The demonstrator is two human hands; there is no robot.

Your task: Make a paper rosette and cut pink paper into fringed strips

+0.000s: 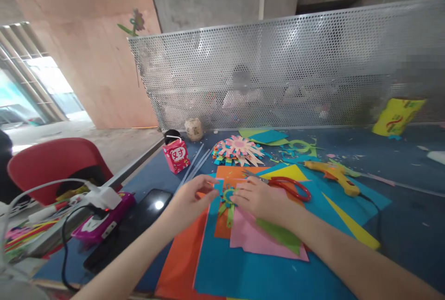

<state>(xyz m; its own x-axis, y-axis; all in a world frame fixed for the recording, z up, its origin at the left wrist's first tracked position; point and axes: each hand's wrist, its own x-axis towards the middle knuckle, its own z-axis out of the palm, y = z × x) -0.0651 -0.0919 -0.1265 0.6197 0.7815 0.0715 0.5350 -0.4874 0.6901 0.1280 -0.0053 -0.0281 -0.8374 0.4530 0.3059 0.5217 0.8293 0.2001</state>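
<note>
My left hand (196,194) and my right hand (256,197) meet over a small paper flower (227,196) made of blue and green strips. The fingers of both hands pinch it from its two sides. It lies on a pile of coloured paper sheets (243,263): orange, blue, pink and green. Red-handled scissors (290,186) lie just right of my right hand. A larger finished paper flower (239,149) sits farther back on the table.
A yellow glue gun (335,174) lies to the right with its black cord. A red drink carton (176,154), a black phone (151,205) and a white power strip (100,196) are on the left. A perforated metal screen (295,68) closes the back; a red chair (52,163) stands left.
</note>
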